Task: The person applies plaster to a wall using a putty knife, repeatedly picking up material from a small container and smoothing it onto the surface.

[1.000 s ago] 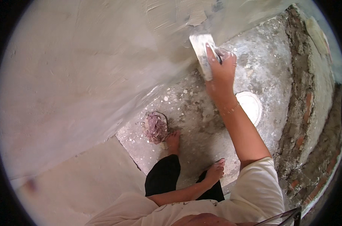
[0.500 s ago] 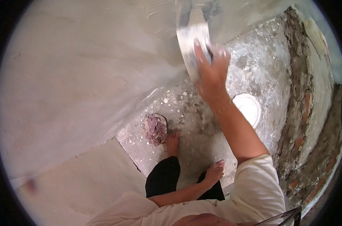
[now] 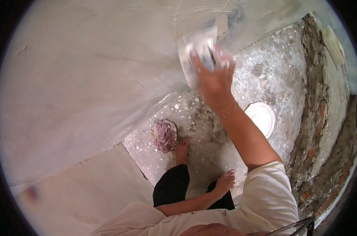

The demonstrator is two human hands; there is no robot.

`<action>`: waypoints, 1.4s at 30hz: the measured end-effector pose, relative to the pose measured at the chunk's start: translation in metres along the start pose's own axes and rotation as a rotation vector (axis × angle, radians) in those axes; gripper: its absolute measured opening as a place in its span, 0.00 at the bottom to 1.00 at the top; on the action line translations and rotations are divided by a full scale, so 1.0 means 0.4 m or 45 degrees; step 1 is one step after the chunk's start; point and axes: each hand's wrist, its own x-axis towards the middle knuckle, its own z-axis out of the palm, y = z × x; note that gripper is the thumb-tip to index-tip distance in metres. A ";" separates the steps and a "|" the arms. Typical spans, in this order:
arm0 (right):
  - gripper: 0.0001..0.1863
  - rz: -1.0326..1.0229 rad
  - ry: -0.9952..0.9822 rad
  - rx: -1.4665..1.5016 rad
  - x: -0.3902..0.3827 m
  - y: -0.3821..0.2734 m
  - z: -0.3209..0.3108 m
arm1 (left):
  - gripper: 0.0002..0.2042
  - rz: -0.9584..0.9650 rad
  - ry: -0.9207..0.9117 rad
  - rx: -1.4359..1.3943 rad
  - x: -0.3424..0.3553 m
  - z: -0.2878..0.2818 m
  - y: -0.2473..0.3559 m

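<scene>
My right hand point(image 3: 212, 72), blurred by motion, grips a whitish flat trowel point(image 3: 187, 59) against the grey plastered wall point(image 3: 88, 67). Rough marks and a darker patch show above the blade. My left hand point(image 3: 221, 187) is low beside my right leg, over or close to my right foot; its fingers are hard to separate from what lies behind. A crumpled mauve mass point(image 3: 165, 135) on a pale round base lies on the speckled concrete floor point(image 3: 204, 145), just beyond my left bare foot point(image 3: 181, 150).
A white round lid-like disc point(image 3: 260, 120) lies right of my arm. At the right are rough stepped ledges point(image 3: 316, 98) with exposed brick and mortar, and a pale elongated object point(image 3: 333, 45) near the far corner. A smooth pale surface point(image 3: 80, 188) fills the lower left.
My right hand and trowel have moved left along the wall, rising a little and then dipping slightly. My left hand stays low in about the same place.
</scene>
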 end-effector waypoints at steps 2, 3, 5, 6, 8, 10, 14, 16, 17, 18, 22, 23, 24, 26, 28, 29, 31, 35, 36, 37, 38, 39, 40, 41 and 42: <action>0.22 0.072 -0.266 0.004 -0.100 0.009 -0.031 | 0.25 0.049 -0.021 0.032 0.015 -0.016 -0.029; 0.22 0.068 -0.275 -0.006 -0.123 0.014 -0.065 | 0.25 0.044 -0.034 0.029 0.012 -0.006 -0.022; 0.20 0.425 -0.357 0.129 -0.139 0.008 -0.100 | 0.25 0.046 -0.044 0.051 -0.005 0.004 0.001; 0.19 0.547 -0.382 0.172 -0.135 0.005 -0.110 | 0.25 0.043 -0.043 0.049 -0.004 0.004 -0.002; 0.16 0.694 -0.192 0.311 -0.023 -0.023 -0.139 | 0.24 0.041 -0.034 0.013 -0.004 -0.010 -0.017; 0.14 0.584 0.086 0.283 0.089 -0.030 -0.156 | 0.23 0.021 -0.041 0.007 -0.001 -0.021 -0.024; 0.13 0.016 0.519 -0.092 0.197 -0.008 -0.088 | 0.22 -0.066 -0.068 0.133 -0.021 -0.003 0.023; 0.14 0.032 0.542 -0.049 0.191 -0.014 -0.072 | 0.21 -0.041 -0.105 0.092 -0.021 0.001 0.025; 0.18 0.014 0.356 -0.004 0.147 -0.024 -0.062 | 0.21 -0.017 -0.130 0.043 -0.021 0.000 0.019; 0.22 -0.006 0.168 0.039 0.096 -0.034 -0.056 | 0.21 -0.014 -0.130 0.042 -0.014 -0.005 0.005; 0.28 0.063 -0.254 0.154 -0.015 -0.029 -0.130 | 0.18 0.018 -0.105 0.019 0.013 -0.014 -0.025; 0.27 0.120 -0.297 0.123 -0.021 -0.017 -0.158 | 0.17 0.022 -0.040 0.058 0.013 -0.010 -0.028; 0.27 0.179 -0.338 0.092 -0.014 -0.011 -0.177 | 0.17 0.020 -0.041 0.054 0.016 -0.011 -0.037; 0.22 0.723 0.085 0.853 0.073 -0.016 -0.184 | 0.27 0.073 -0.122 -0.058 0.034 -0.028 -0.079; 0.15 0.383 0.278 0.480 0.154 0.022 -0.191 | 0.26 0.070 -0.093 -0.028 0.047 -0.035 -0.105; 0.12 0.098 0.358 0.090 0.188 0.051 -0.193 | 0.26 0.070 -0.066 0.002 0.053 -0.034 -0.110; 0.14 -0.155 0.507 -0.116 0.252 0.087 -0.195 | 0.26 0.053 -0.100 -0.008 0.050 -0.024 -0.105; 0.20 -0.124 0.295 -0.119 0.164 0.081 -0.112 | 0.27 0.041 -0.097 -0.075 0.046 -0.018 -0.089; 0.20 -0.121 0.316 -0.099 0.139 0.067 -0.114 | 0.27 0.062 -0.076 -0.074 0.053 -0.038 -0.086; 0.21 -0.042 0.152 -0.034 0.099 0.045 -0.140 | 0.27 0.021 -0.066 -0.048 0.065 -0.055 -0.096; 0.21 0.039 -0.029 0.020 0.070 0.040 -0.158 | 0.28 -0.037 -0.065 -0.025 0.062 -0.054 -0.094; 0.21 0.040 -0.036 0.024 0.066 0.046 -0.160 | 0.28 -0.041 -0.062 -0.032 0.056 -0.055 -0.093; 0.21 0.063 0.083 -0.013 0.057 0.069 -0.173 | 0.28 -0.055 -0.085 0.049 0.038 -0.027 -0.062; 0.21 0.073 0.149 -0.034 0.080 0.079 -0.188 | 0.28 -0.056 -0.093 0.137 0.023 -0.013 -0.040; 0.21 0.082 0.210 -0.052 0.102 0.087 -0.202 | 0.28 -0.063 -0.107 0.135 0.017 -0.002 -0.035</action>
